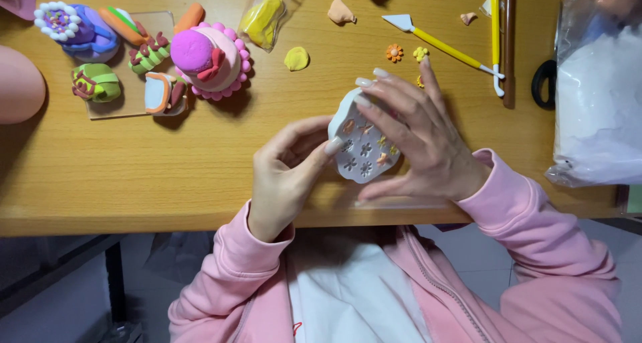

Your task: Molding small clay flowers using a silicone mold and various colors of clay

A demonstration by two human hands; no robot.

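Note:
Both hands hold a small pale lilac flower mould (361, 149) over the wooden table (134, 169), near its front edge. My left hand (287, 172) pinches the mould's left edge with thumb and fingers. My right hand (421, 139) grips it from the right, fingers spread over its top. A few of the mould's flower-shaped hollows are filled with yellow and orange clay. Both wrists are in pink sleeves.
Clay cake and sweet models (210, 58) stand on a clear sheet at the back left. A bag of yellow clay (264, 15), a yellow clay lump (296, 58), tiny clay flowers (394, 52), yellow modelling tools (441, 45) and a plastic bag (598, 95) at the right.

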